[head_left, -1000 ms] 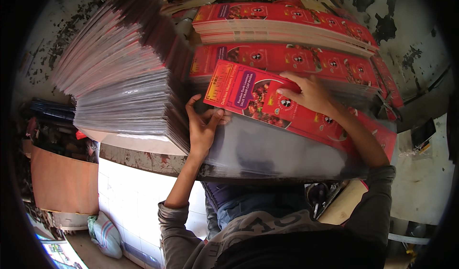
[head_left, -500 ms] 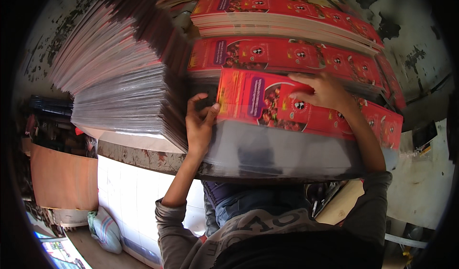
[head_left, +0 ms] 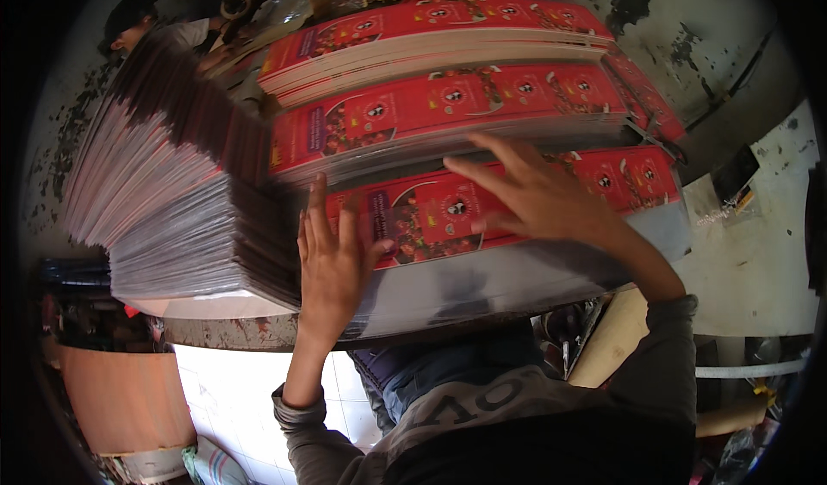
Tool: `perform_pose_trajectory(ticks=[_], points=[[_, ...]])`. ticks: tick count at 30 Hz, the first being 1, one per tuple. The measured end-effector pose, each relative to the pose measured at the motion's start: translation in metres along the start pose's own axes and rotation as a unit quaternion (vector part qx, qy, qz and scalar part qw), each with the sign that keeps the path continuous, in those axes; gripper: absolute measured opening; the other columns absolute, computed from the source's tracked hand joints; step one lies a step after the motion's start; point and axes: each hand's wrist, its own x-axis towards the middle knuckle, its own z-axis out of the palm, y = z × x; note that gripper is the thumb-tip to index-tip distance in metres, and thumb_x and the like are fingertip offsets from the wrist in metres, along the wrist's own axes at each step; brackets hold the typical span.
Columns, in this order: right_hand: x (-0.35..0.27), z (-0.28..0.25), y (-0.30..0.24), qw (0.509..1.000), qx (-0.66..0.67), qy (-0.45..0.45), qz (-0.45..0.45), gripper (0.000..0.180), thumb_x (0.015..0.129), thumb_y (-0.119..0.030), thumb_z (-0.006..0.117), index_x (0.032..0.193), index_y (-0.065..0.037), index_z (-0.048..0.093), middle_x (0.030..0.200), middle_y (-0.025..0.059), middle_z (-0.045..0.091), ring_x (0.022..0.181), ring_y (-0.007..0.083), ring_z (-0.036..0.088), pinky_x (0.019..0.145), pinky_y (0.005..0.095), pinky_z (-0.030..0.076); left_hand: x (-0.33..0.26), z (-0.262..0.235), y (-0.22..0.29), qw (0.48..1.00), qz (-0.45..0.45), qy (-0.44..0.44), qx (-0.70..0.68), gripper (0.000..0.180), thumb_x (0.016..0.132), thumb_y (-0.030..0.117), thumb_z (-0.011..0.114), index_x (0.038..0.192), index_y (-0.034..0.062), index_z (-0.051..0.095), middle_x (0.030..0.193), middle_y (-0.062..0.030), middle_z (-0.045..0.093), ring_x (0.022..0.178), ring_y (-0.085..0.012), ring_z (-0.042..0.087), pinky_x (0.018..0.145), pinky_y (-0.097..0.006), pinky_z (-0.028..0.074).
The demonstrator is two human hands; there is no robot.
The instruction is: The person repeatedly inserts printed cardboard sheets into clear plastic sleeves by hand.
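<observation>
While the red printed strip (head_left: 426, 220) lies beneath our splayed right hand (head_left: 551, 199), our left hand (head_left: 332, 265) overlaps its left end, fingers spread; we clasp nothing, contact unclear.

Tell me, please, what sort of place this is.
Probably a packaging or print-finishing workshop: long red printed strips, mostly stacked, clear plastic sheets beneath the nearest, and a tall fanned pile of thin sheets.
</observation>
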Motion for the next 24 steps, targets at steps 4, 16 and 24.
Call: perform_pose_trajectory(ticks=[4,16,24], points=[[-0.044,0.003,-0.017,0.996,0.001,-0.086,0.014,0.074,0.080,-0.060,0.050,0.138,-0.018,0.032,0.144,0.0232,0.016,0.130,0.0402,0.027,0.103,0.0623,0.016,0.009,0.011,0.000,0.989,0.100,-0.105,0.025,0.067,0.080,0.043,0.060,0.135,0.0132,0.035,0.142,-0.0247,0.019,0.129,-0.0402,0.027,0.102,-0.051,0.026],[-0.137,-0.010,0.109,0.947,-0.097,-0.007,0.306,0.069,0.079,-0.041,0.054,0.138,-0.012,0.032,0.136,0.0157,0.034,0.128,0.0325,0.031,0.107,0.0522,0.013,0.013,0.021,-0.043,0.996,0.006,-0.087,0.018,0.077,0.074,0.049,0.063,0.134,0.0100,0.035,0.138,-0.0177,0.032,0.129,-0.0359,0.029,0.106,-0.050,0.020],[-0.130,-0.008,0.114,0.951,-0.059,0.096,0.289,0.059,0.073,-0.028,0.061,0.123,-0.002,0.046,0.121,0.0157,0.044,0.113,0.0332,0.042,0.096,0.0443,0.030,0.015,0.015,-0.041,0.998,-0.030,-0.048,-0.031,0.071,0.068,0.029,0.073,0.128,0.0083,0.042,0.127,-0.0151,0.043,0.113,-0.0342,0.045,0.095,-0.046,0.032]])
